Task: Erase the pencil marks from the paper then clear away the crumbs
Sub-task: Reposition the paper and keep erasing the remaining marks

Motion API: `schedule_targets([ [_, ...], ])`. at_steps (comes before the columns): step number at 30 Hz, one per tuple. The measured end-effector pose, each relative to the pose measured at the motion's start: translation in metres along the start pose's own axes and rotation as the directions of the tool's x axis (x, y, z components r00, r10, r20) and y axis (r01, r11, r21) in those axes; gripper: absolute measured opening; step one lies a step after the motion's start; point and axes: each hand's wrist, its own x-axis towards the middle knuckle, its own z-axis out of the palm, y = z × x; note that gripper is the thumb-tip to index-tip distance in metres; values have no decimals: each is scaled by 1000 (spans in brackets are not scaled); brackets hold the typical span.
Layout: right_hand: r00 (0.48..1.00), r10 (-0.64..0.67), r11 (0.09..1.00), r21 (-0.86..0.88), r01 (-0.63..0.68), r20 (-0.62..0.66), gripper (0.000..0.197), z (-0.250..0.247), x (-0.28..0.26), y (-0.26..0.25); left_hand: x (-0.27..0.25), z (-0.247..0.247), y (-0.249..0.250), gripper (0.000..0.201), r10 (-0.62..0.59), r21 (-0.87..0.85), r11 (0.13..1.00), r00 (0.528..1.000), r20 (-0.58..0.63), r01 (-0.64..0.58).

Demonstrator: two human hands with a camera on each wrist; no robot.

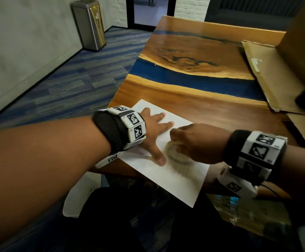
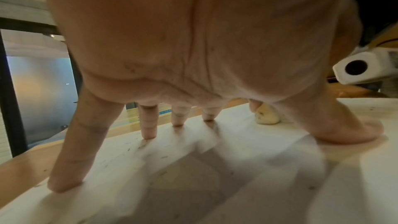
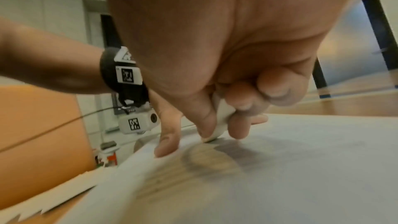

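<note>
A white sheet of paper [image 1: 180, 180] lies at the near edge of the wooden table [image 1: 193, 102], its near corner hanging over the edge. A round grey pencil mark [image 1: 177, 157] shows on it, smeared and blurred. My left hand [image 1: 153, 128] lies spread flat on the paper, fingers straight, thumb beside the mark. My right hand [image 1: 193, 140] pinches a white eraser [image 3: 219, 122] between thumb and fingers, its tip touching the paper at the mark. The eraser [image 2: 266, 116] also shows beyond my left palm. Small dark crumbs [image 2: 129, 148] are scattered over the paper [image 2: 237, 185].
An open cardboard box [image 1: 275, 77] stands at the table's right side. The table's left edge drops to blue carpet [image 1: 66, 84]. A metal bin [image 1: 90, 24] stands by the far wall. A white chair part [image 1: 79, 195] sits below the near edge.
</note>
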Motion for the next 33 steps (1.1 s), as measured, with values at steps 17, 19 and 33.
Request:
schedule_targets([
  [17, 998, -34, 995, -100, 28, -61, 25, -2, -1, 6, 4, -1, 5, 138, -8, 3, 1000, 1000, -13, 8],
  [19, 996, -89, 994, -72, 87, -22, 25, -1, -2, 1, 4, -1, 4, 138, -10, 12, 1000, 1000, -21, 10],
  [33, 990, 108, 972, -200, -125, -96, 25, -6, -4, 27, 1, -2, 8, 129, -18, 13, 1000, 1000, -24, 19],
])
